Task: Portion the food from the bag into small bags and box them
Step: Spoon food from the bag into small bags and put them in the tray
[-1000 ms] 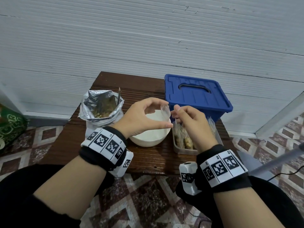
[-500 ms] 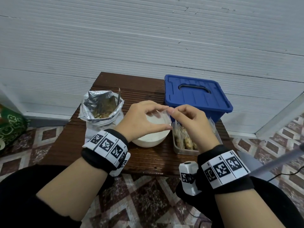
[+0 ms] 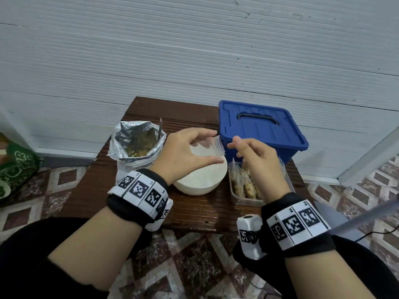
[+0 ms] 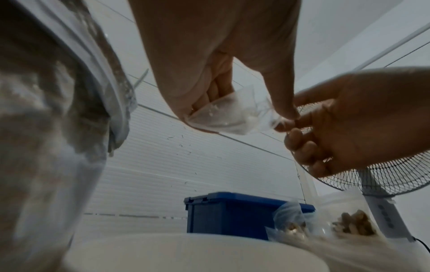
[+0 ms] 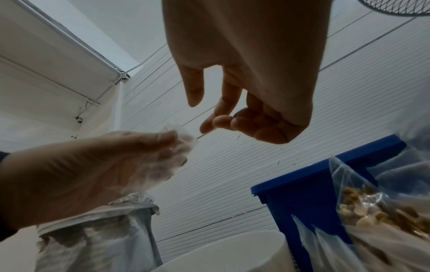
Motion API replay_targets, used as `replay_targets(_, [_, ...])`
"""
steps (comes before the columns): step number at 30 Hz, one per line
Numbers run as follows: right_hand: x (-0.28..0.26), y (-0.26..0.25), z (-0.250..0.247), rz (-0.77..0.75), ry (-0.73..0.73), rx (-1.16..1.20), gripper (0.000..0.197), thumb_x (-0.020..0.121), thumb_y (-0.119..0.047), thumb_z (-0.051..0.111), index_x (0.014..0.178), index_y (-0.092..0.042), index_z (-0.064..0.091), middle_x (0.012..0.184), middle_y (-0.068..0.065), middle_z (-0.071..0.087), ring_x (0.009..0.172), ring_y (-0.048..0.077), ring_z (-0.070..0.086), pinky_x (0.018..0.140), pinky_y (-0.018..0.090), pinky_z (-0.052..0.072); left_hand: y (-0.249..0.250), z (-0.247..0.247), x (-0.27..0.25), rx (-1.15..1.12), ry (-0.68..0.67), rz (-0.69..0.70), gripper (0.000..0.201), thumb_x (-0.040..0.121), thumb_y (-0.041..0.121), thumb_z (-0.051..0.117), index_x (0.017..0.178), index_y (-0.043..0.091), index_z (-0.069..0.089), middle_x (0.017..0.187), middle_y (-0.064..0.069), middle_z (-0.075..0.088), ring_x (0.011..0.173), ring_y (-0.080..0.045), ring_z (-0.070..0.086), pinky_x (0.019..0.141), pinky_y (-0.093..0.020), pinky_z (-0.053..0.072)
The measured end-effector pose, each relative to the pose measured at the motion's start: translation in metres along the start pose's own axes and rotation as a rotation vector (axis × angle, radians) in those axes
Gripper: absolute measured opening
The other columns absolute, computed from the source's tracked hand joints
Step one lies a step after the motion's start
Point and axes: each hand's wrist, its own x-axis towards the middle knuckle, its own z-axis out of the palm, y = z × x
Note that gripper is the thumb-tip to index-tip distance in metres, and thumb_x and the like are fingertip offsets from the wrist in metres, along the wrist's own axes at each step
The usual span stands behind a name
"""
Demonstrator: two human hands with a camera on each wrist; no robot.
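My left hand pinches a small clear bag between thumb and fingers, above the white bowl. The bag looks empty and slightly spread. My right hand hovers just to the right of it with loosely curled fingers. In the right wrist view, that hand holds nothing and a small gap separates it from the bag. The foil food bag stands open at the left with a spoon handle sticking out. A clear container holds several filled small bags.
A blue box with its lid shut stands at the back right of the small dark wooden table. The white wall is right behind the table. A standing fan is off to the right. Tiled floor surrounds the table.
Half a second ago both hands were at the small bag's mouth. My right hand has let go and drawn slightly right, while my left hand keeps the bag over the bowl.
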Motion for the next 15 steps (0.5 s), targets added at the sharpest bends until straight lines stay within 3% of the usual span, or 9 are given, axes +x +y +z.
replay_targets(2, [0.003,0.001,0.000,0.009,0.029,0.003,0.027,0.094,-0.034,0.054,0.089,-0.014,0.072,0.064,-0.022,0.063,0.060,-0.011,0.051,0.064,0.008,0.041,0.006,-0.010,0.003,-0.045,0.038,-0.022,0.053,0.061,0.033,0.088,0.110,0.027,0.067,0.105,0.019,0.065,0.100,0.008,0.057,0.088,-0.010,0.044])
replay_targets(6, [0.014,-0.006,0.014,-0.007,0.020,0.003,0.024,0.092,-0.033,0.058,0.089,-0.014,0.071,0.066,-0.014,0.059,0.061,-0.007,0.051,0.065,0.012,0.042,0.019,-0.047,0.011,-0.071,0.144,-0.021,0.052,0.064,0.036,0.085,0.112,0.030,0.065,0.111,0.015,0.066,0.106,-0.001,0.059,0.092,-0.025,0.051])
replay_targets(9, [0.024,-0.018,0.038,-0.045,-0.035,-0.043,0.017,0.089,-0.036,0.063,0.088,-0.021,0.070,0.080,-0.004,0.065,0.078,0.009,0.060,0.074,0.028,0.048,0.020,-0.082,0.016,-0.055,0.277,-0.033,0.052,0.065,0.034,0.085,0.112,0.029,0.064,0.111,0.015,0.064,0.106,0.002,0.058,0.085,-0.013,0.049])
replay_targets(10, [0.027,-0.022,0.047,-0.052,-0.061,-0.065,0.018,0.087,-0.040,0.064,0.091,-0.024,0.070,0.084,-0.003,0.067,0.083,0.011,0.061,0.076,0.028,0.048,0.017,-0.094,0.016,-0.059,0.325,-0.041,0.051,0.065,0.032,0.085,0.111,0.028,0.064,0.110,0.015,0.064,0.105,0.004,0.058,0.084,-0.010,0.048])
replay_targets(13, [0.034,-0.034,0.075,-0.073,-0.168,-0.166,0.036,0.083,-0.051,0.064,0.108,-0.025,0.068,0.091,-0.005,0.066,0.087,0.005,0.058,0.074,0.019,0.044,-0.001,-0.125,0.014,-0.003,0.437,-0.077,0.048,0.066,0.029,0.086,0.109,0.026,0.065,0.105,0.018,0.064,0.100,0.009,0.057,0.086,-0.003,0.040])
replay_targets(15, [0.037,-0.040,0.093,-0.082,-0.224,-0.230,0.047,0.081,-0.053,0.065,0.116,-0.022,0.064,0.090,-0.005,0.064,0.082,-0.001,0.055,0.071,0.014,0.042,-0.016,-0.138,0.010,0.053,0.441,-0.142,0.048,0.065,0.029,0.086,0.108,0.027,0.064,0.102,0.020,0.063,0.098,0.008,0.057,0.083,0.001,0.037])
